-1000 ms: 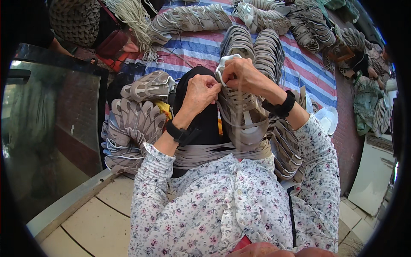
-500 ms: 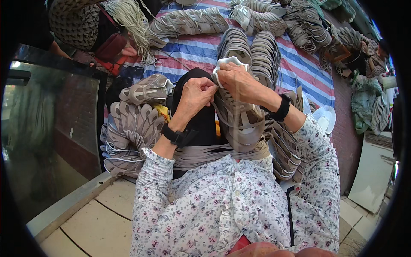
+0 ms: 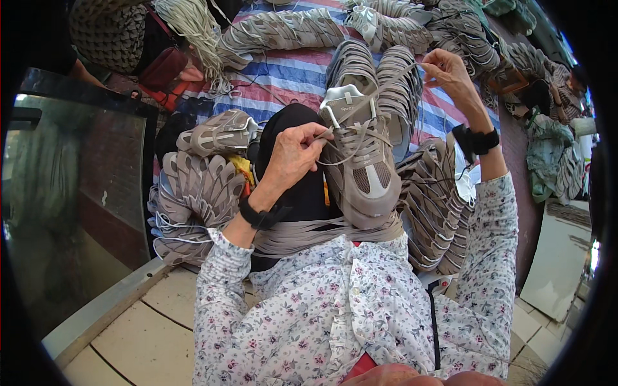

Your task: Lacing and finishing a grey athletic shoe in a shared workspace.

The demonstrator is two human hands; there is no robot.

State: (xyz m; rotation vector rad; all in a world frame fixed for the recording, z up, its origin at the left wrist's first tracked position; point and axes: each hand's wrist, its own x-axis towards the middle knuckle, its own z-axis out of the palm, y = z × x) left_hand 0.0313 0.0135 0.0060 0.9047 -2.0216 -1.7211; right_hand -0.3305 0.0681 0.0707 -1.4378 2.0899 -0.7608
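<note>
A taupe and grey shoe upper rests over my lap, its toe toward me, with a shoelace threaded across its front. My left hand is closed on a part of the lace at the left side of the upper. Up and to the right, my right hand pinches the far end of a lace that stretches taut from the upper. A bundle of loose taupe laces lies across my thighs.
Nested shoe uppers stand left, right and ahead. A striped sheet spreads beyond, bearing a long row of uppers. A glass door is at my left. Another person's arm shows far left.
My right hand has moved from the upper's opening out to the far right, drawing a lace taut. My left hand stays by the upper's left side, slightly lower.
</note>
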